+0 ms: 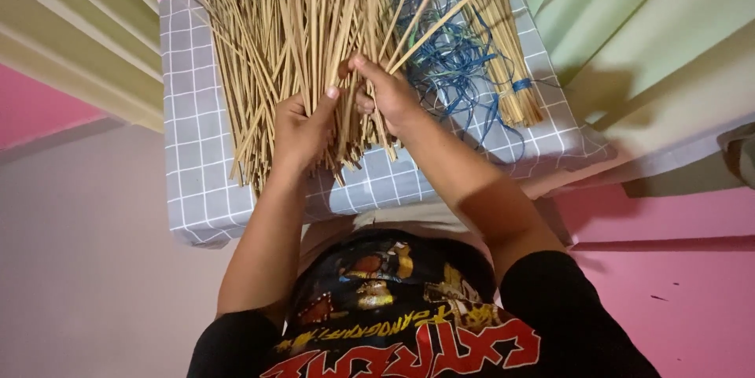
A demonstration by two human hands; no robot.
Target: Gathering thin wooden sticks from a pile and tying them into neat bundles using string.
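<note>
Landmark: grey worktop point(197, 189) covered with a white-grid cloth, seen from above the person's head.

Item 1. Loose heap of thin tan bamboo sticks point(275, 40), spread over the middle and far part of the worktop, the near ends fanning toward its front edge. Both hands sit at the near end of this heap, above the worktop's front half.

Item 2. Left hand point(301, 132), fingers curled and clenched round a cluster of the sticks, thumb up against them. The sticks run out from the fist in both directions, the short ends pointing at the worktop's front edge.

Item 3. Right hand point(387, 95), just beside the left hand and touching the same cluster; fingertips pinched on a few sticks that rise slanting toward the worktop's far right corner.

Item 4. Tangle of thin blue cord point(456, 63), lying on the right part of the worktop, just beyond the right hand.

Item 5. Tied bundle of tan sticks point(503, 47), at the worktop's right side, partly under the cord.

Item 6. Pink floor point(676, 299), to the right of the worktop's front edge.
</note>
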